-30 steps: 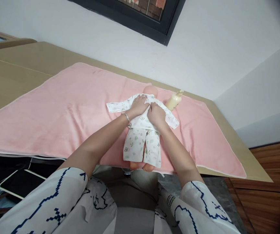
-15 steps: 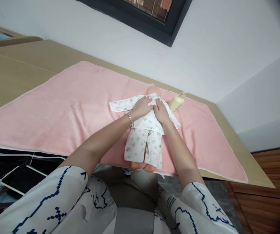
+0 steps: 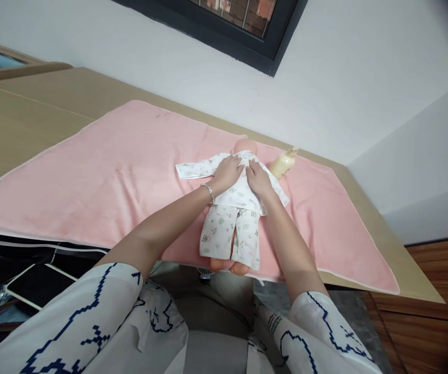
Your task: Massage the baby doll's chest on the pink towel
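Observation:
A baby doll (image 3: pixel 246 145) lies on its back on a pink blanket (image 3: pixel 107 171), its head towards the wall and its feet towards me. It wears a white patterned shirt (image 3: pixel 234 198) and matching trousers (image 3: pixel 218 231). My left hand (image 3: pixel 227 174) rests on the shirt's chest, fingers laid over the cloth. Beside it, my right hand (image 3: pixel 259 179) lies on the other side of the chest, its fingers slightly bent. Neither hand visibly grips the fabric. One sleeve stretches flat to the left; the other slants down to the right.
A pale yellow bottle (image 3: pixel 282 164) lies on the blanket right of the doll's head. The wooden table (image 3: pixel 414 275) borders a white wall with a dark-framed window (image 3: pixel 243 47). Below the table's left front edge sits a dark flat object with a white rim (image 3: pixel 40 284).
Both hands stay on the doll's chest, with the fingers drawn in very slightly. The view has shifted a little; the doll and bottle keep their places.

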`<act>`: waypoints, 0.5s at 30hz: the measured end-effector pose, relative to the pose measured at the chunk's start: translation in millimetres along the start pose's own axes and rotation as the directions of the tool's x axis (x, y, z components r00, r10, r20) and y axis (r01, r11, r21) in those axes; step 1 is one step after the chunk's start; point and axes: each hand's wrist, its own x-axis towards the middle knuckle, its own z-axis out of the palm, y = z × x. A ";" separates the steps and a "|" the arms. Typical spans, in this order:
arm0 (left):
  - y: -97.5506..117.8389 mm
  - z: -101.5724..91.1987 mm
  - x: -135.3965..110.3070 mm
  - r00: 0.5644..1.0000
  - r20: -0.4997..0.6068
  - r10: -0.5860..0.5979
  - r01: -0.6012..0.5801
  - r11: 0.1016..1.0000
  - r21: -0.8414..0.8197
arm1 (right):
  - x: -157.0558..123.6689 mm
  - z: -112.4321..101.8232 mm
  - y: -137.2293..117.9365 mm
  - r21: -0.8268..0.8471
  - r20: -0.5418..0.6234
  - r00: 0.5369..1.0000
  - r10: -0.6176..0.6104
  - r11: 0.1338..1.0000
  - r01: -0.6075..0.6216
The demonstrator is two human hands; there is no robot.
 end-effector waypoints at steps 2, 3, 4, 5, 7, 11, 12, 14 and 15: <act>5.6 -0.8 -4.1 0.999 -0.035 0.023 -0.023 1.000 -0.007 | 7.5 1.5 11.5 0.019 0.029 0.999 -0.034 0.999 0.033; 7.8 -1.1 -6.0 0.999 -0.048 0.026 -0.027 1.000 -0.012 | 10.2 2.5 15.5 0.019 0.039 0.998 -0.041 0.999 0.040; 9.3 -1.3 -7.6 0.998 -0.055 0.023 -0.024 1.000 -0.018 | 12.0 3.5 18.2 0.014 0.043 0.998 -0.036 0.999 0.035; 10.1 -1.3 -8.6 0.998 -0.059 0.013 -0.015 1.000 -0.025 | 12.9 4.4 19.3 0.006 0.041 0.999 -0.021 1.000 0.020; 8.7 -1.4 -8.7 0.998 -0.051 -0.020 0.017 0.999 -0.041 | 11.6 5.6 16.8 -0.012 0.032 0.999 0.011 1.000 -0.011; -1.9 -2.4 -2.0 0.998 0.022 -0.056 0.057 0.997 -0.057 | -0.7 3.6 -3.4 -0.074 -0.024 0.999 0.043 0.996 -0.045; -4.9 -2.6 0.2 0.997 0.042 -0.058 0.060 0.996 -0.058 | -4.8 2.2 -9.9 -0.097 -0.044 0.997 0.060 0.993 -0.064; -10.0 -2.8 3.7 0.996 0.067 -0.065 0.069 0.996 -0.062 | -12.3 -1.4 -22.1 -0.143 -0.067 0.994 0.086 0.985 -0.095; -11.7 -2.7 4.8 0.995 0.075 -0.066 0.071 0.996 -0.063 | -15.5 -3.4 -27.0 -0.164 -0.068 0.994 0.090 0.981 -0.100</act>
